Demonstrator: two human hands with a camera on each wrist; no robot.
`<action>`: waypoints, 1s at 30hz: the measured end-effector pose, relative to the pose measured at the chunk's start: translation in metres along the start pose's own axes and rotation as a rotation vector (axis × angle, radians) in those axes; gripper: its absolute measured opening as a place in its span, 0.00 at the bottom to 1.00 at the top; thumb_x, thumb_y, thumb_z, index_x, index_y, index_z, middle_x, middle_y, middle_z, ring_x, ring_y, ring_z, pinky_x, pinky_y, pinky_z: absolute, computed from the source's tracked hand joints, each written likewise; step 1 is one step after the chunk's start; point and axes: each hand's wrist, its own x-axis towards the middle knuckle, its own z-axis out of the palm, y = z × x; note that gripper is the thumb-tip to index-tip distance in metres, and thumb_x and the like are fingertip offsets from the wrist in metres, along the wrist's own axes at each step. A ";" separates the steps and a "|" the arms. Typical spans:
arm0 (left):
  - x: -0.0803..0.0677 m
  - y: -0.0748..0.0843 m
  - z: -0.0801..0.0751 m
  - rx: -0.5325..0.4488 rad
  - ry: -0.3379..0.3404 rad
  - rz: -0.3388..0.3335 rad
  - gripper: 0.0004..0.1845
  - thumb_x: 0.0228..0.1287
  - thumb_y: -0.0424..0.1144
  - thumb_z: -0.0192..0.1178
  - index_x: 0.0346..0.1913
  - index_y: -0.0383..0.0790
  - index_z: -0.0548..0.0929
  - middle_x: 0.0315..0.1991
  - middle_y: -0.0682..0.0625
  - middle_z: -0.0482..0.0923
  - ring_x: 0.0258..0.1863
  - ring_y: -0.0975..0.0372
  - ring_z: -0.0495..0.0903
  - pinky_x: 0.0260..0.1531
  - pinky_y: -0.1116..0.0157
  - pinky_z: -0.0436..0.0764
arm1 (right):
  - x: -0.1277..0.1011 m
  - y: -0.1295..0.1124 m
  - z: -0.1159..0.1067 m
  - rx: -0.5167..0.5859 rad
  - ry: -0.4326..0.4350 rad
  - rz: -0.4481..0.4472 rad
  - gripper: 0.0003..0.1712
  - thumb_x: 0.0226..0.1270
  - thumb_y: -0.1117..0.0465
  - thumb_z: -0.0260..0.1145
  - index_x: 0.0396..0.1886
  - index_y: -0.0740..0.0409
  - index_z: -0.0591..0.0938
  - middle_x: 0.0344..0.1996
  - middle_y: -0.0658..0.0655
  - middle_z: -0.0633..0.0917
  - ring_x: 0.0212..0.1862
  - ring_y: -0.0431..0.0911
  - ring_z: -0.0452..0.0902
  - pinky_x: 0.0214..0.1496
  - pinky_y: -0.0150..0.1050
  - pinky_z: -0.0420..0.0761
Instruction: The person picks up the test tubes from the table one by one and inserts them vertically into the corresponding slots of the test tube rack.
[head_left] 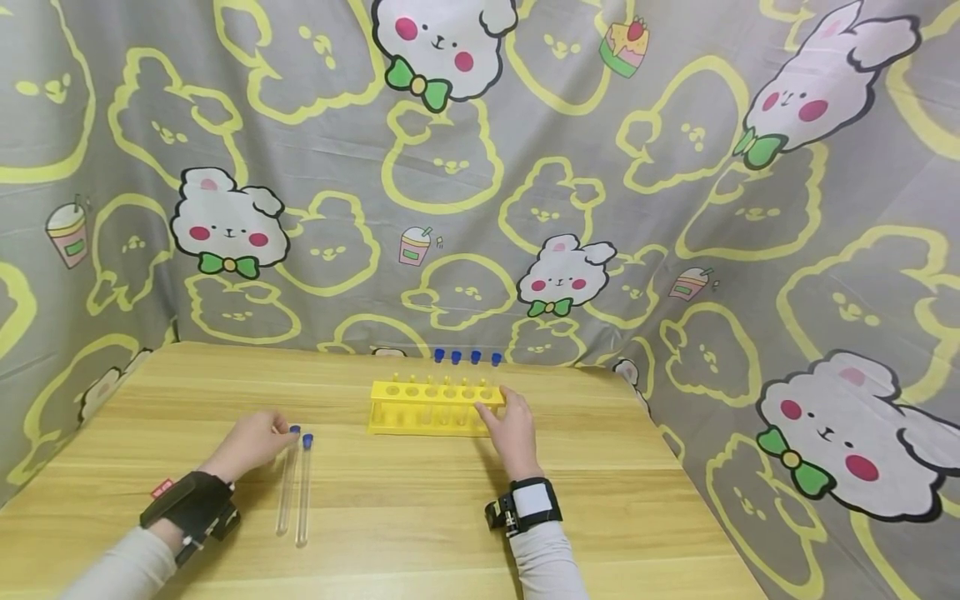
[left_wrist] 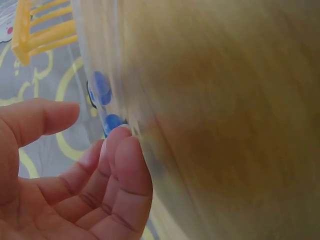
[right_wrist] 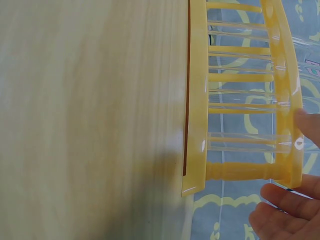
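Note:
Two clear test tubes with blue stoppers lie side by side on the table, left of centre in the head view: a left tube and a right tube. My left hand is at the left tube's blue stopper. In the left wrist view its fingertips are right at a blue stopper, while the thumb stands apart from them. With my right hand I grip the right end of a yellow test tube rack, thumb on the front of its top bar. Clear tubes stand in the rack.
Several loose blue stoppers stand in a row behind the rack. The wooden table ends at a grey patterned cloth hanging behind and at both sides.

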 end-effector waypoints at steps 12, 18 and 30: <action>0.000 0.003 0.000 0.000 -0.060 -0.118 0.15 0.62 0.40 0.58 0.20 0.38 0.75 0.12 0.52 0.73 0.12 0.63 0.75 0.16 0.68 0.76 | 0.000 0.001 0.000 0.000 0.002 0.000 0.37 0.62 0.46 0.68 0.63 0.65 0.73 0.61 0.67 0.77 0.64 0.61 0.72 0.66 0.53 0.73; 0.001 0.001 0.002 -0.024 -0.073 -0.139 0.16 0.61 0.39 0.58 0.17 0.37 0.77 0.12 0.51 0.75 0.11 0.63 0.76 0.14 0.69 0.77 | 0.000 0.002 0.001 -0.001 0.006 0.001 0.37 0.62 0.46 0.68 0.63 0.66 0.73 0.60 0.67 0.77 0.64 0.60 0.72 0.66 0.53 0.73; 0.000 0.001 0.002 -0.075 -0.066 -0.161 0.15 0.58 0.37 0.57 0.14 0.39 0.74 0.11 0.51 0.75 0.09 0.64 0.74 0.13 0.69 0.77 | 0.000 0.002 0.001 0.005 -0.004 0.003 0.37 0.62 0.46 0.68 0.64 0.65 0.73 0.61 0.68 0.77 0.64 0.61 0.72 0.66 0.53 0.73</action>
